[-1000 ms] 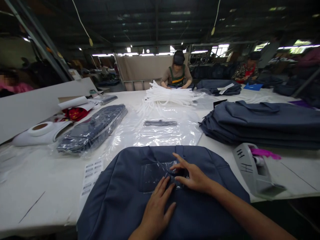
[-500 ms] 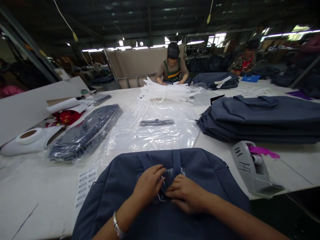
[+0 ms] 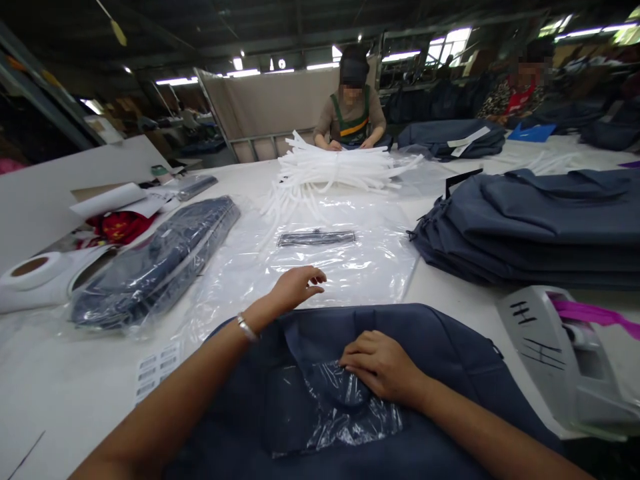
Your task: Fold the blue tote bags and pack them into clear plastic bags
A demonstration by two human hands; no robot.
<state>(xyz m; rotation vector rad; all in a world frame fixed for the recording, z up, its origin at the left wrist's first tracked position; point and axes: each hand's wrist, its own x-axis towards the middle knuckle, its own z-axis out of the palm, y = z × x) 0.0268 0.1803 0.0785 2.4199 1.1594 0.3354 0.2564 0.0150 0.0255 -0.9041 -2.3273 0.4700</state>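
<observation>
Right grip (image 3: 379, 367) on bag (image 3: 450, 357) — barcode sheet (image 3: 159, 367) beside (print unreadable)

Left hand (image 3: 300, 287) and right hand (image 3: 383, 367) bare, forearms (image 3: 175, 393) uncovered as far as visible, one narrow, shiny silver-coloured bangle (image 3: 246, 327) looped around left wrist (image 3: 262, 315), finer detail too small to make out.

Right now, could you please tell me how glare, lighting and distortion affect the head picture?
Head view: white glare streaks the clear plastic sheets, with smaller glints on the clear film by the right hand; head view: the ceiling is very dark against the bright window; head view: the tape dispenser looks tilted near the edge, perhaps from wide-lens distortion.
</observation>
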